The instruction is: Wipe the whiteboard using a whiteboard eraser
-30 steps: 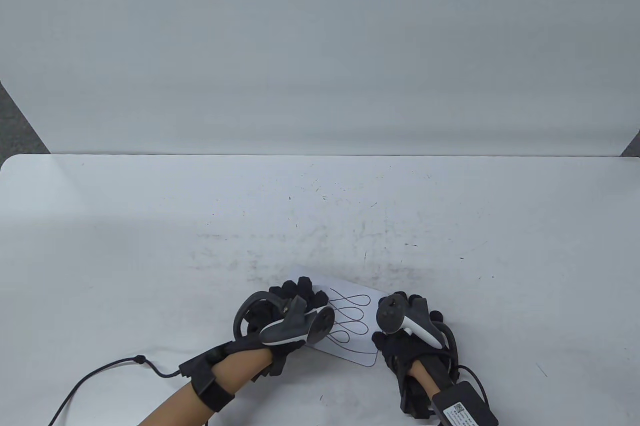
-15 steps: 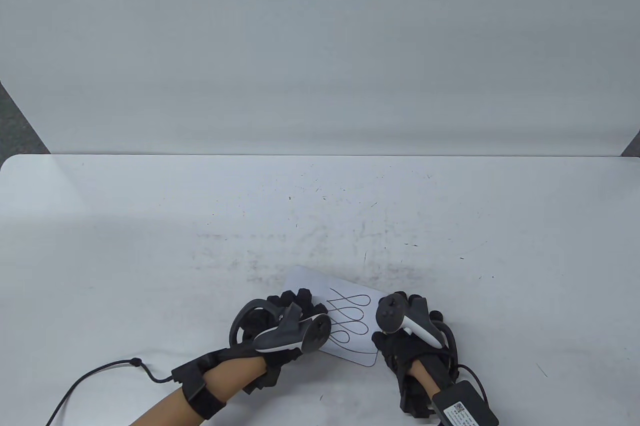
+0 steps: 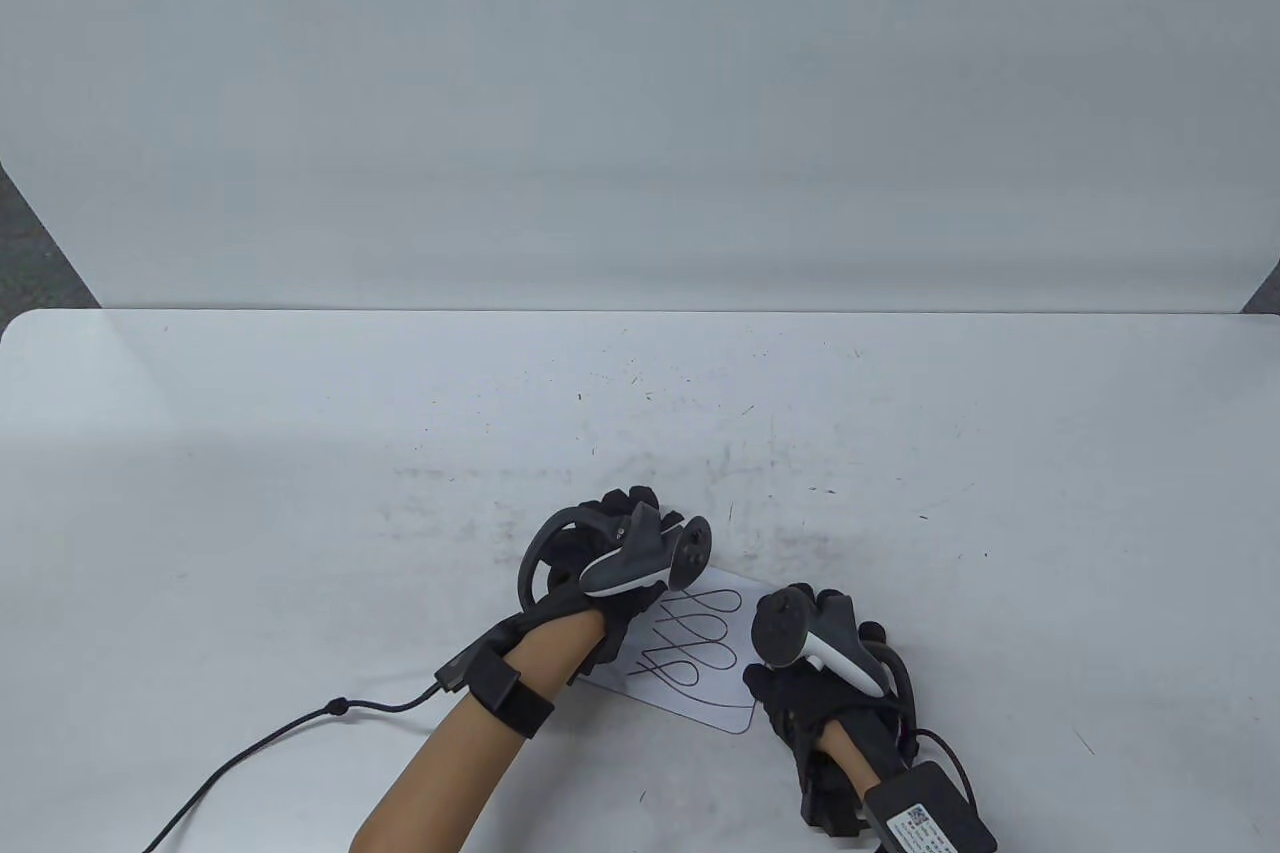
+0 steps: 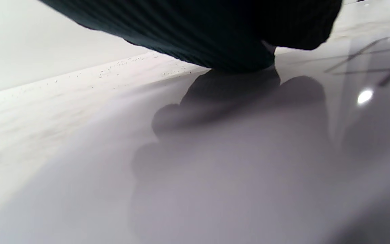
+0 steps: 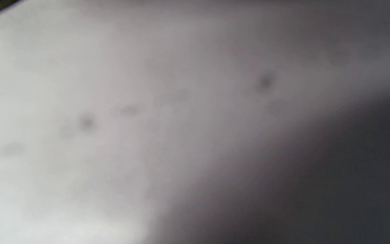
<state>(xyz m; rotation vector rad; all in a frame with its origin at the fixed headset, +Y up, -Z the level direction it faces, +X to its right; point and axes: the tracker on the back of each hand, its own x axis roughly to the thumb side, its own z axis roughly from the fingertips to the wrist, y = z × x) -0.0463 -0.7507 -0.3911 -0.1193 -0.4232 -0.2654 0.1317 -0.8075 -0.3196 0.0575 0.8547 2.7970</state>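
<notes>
A small whiteboard [image 3: 715,708] with black loop scribbles [image 3: 700,638] lies on the table near the front edge. My left hand [image 3: 625,518] lies palm down over the board's far left end, and its tracker hides the fingers. In the left wrist view a dark ribbed mass [image 4: 215,34] touches the glossy board [image 4: 249,152], with marker lines [image 4: 367,54] to the right. I cannot tell whether it is glove or eraser. No eraser shows plainly. My right hand [image 3: 820,613] rests at the board's right edge. The right wrist view is a blur.
The white table [image 3: 300,493] carries scuffs and dark specks around the middle [image 3: 640,463]. A white backdrop [image 3: 640,93] stands behind it. A black cable [image 3: 280,728] trails from my left wrist to the front left. A grey box [image 3: 925,813] sits on my right forearm.
My left hand has slid away from me along the board, from its near left part to its far left end, uncovering more scribbles. The right hand has stayed put.
</notes>
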